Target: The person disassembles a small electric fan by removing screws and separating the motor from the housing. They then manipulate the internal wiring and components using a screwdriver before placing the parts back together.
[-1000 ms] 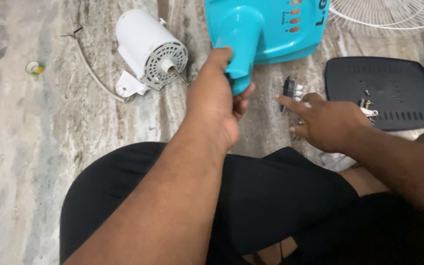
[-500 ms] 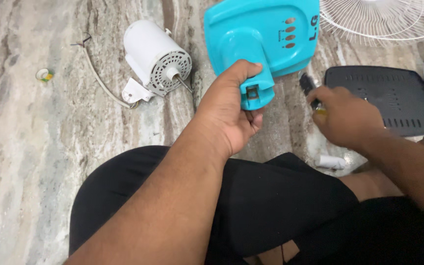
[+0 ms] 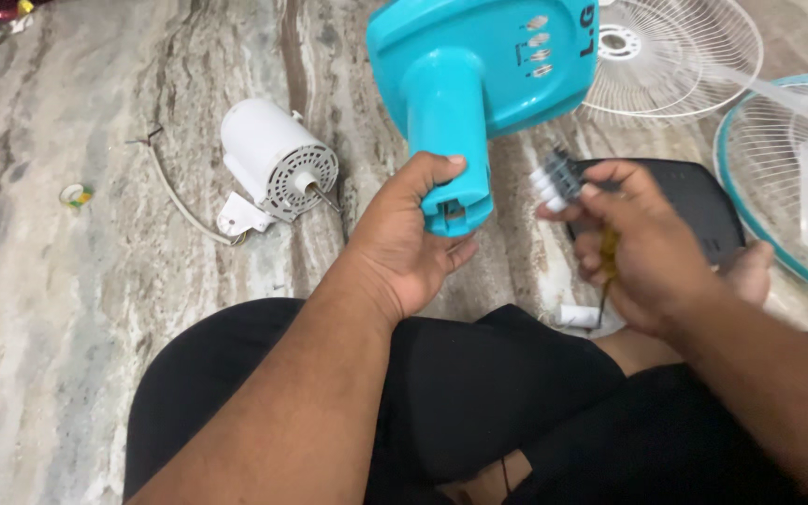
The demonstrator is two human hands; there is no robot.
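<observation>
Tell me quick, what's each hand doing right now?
Left hand: closed around the neck of the turquoise fan base.
Right hand: fingers closed on a small switch block with white buttons.

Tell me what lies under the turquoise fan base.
Under the turquoise fan base, held by the left hand, are marble floor and part of the white grille; anything else is hidden.
</observation>
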